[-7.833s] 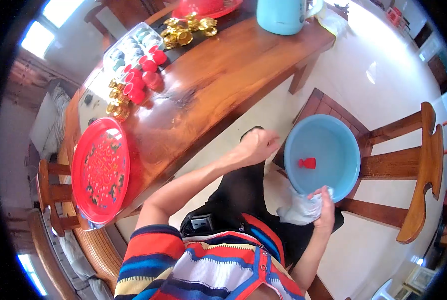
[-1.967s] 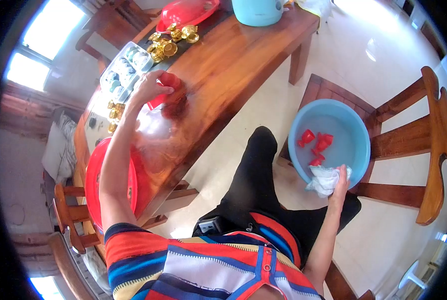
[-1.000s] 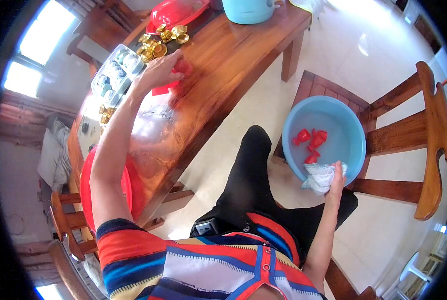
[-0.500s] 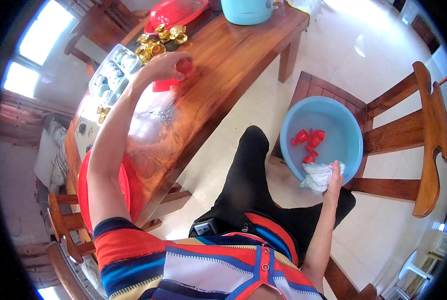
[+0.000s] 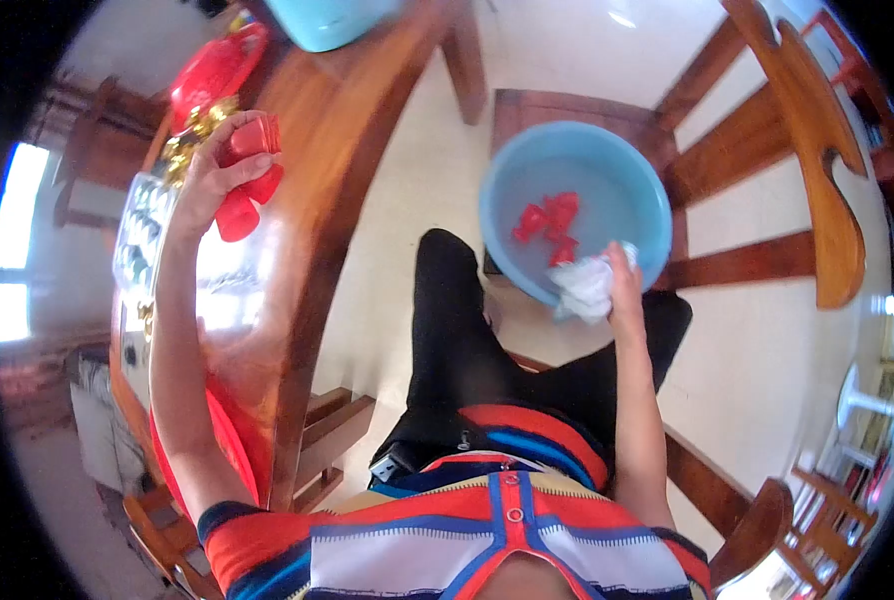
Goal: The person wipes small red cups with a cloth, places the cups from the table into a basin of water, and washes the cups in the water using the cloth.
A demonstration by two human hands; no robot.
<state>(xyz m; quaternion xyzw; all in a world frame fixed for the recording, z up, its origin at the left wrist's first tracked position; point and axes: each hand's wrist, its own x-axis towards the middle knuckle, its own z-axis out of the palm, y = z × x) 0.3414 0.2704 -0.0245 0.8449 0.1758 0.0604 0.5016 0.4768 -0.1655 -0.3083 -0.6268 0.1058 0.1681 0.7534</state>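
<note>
Up at the left table edge my left hand (image 5: 207, 178) is closed round a red cup (image 5: 255, 140), thumb across its near side. Just below the fingers are more red cups (image 5: 237, 216); blur hides whether the hand touches them. My right hand (image 5: 623, 285) grips a bunched white cloth (image 5: 584, 289) at the near rim of a light blue basin (image 5: 657, 190). Several small red cups (image 5: 545, 215) lie inside this basin, in cloudy water.
Gold cups (image 5: 179, 155), a red tray (image 5: 212, 75) and a clear box (image 5: 142, 240) stand on the wooden table (image 5: 317, 130). Another blue tub (image 5: 332, 22) is at its far end. The basin rests on a wooden chair (image 5: 802, 170). A red basin (image 5: 229, 440) sits near my left elbow.
The whole view has shifted, so basin and table appear further left and higher. My left hand is still on a red cup, its grip turned; my right still holds the cloth.
</note>
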